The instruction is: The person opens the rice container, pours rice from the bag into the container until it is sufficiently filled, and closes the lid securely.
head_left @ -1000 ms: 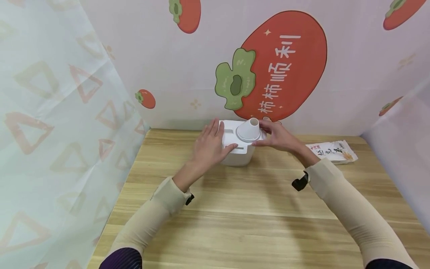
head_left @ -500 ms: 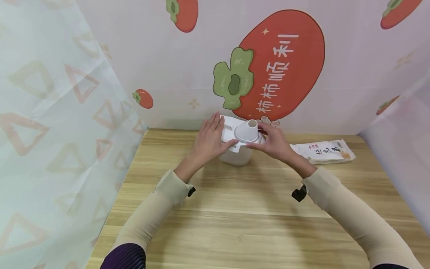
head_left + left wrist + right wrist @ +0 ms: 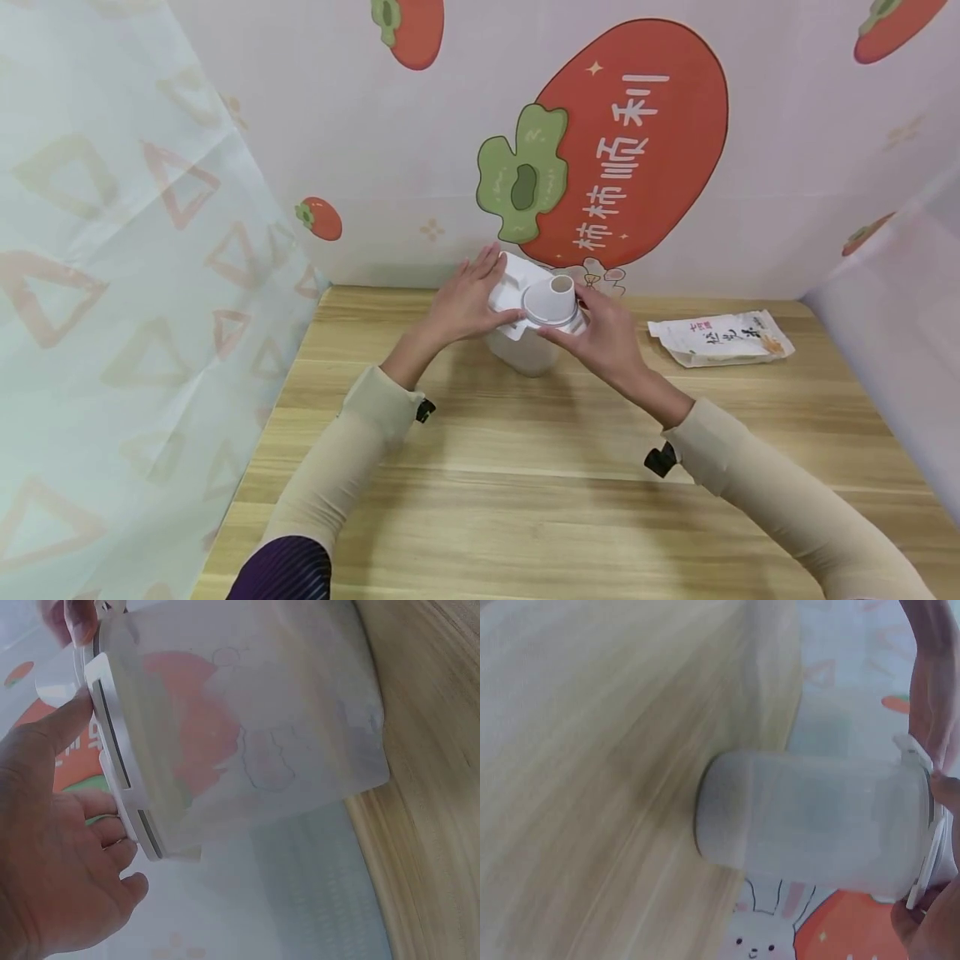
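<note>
Head view: left hand (image 3: 467, 298) and right hand (image 3: 600, 333) fingers pinch the tilted lid (image 3: 534, 302).

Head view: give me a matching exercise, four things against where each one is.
Things:
1. lid
2. container
3. packet
4. left hand

Places:
A. lying flat at the table's right, apart from the hands
B. on the lid's left edge
C. tilted above the container, between both hands
D. standing on the table under the lid

Pairs: 1-C, 2-D, 3-A, 4-B
</note>
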